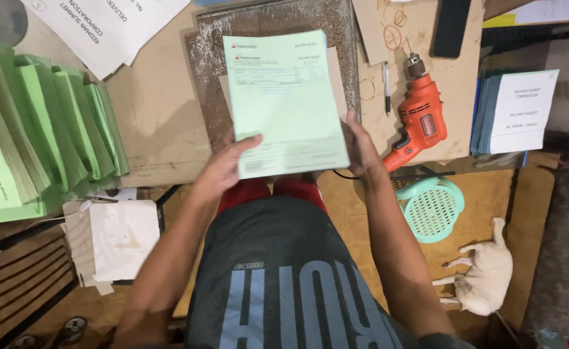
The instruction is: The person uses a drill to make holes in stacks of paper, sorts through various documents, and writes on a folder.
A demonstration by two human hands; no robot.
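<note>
A stack of pale green printed forms [283, 103] is held over the worn metal plate [271, 26] on the workbench. My left hand [225, 165] grips its lower left corner, thumb on top. My right hand [361, 145] grips the lower right edge. The stack is tilted slightly, its top sheet offset from the ones beneath.
Fanned bundles of green forms [45, 129] lie at the left. An orange power drill [419, 119] and a pen [386, 87] lie to the right, by a blue-covered booklet stack [514, 113]. A teal plastic stool [432, 207] and a white dog [485, 271] are on the floor.
</note>
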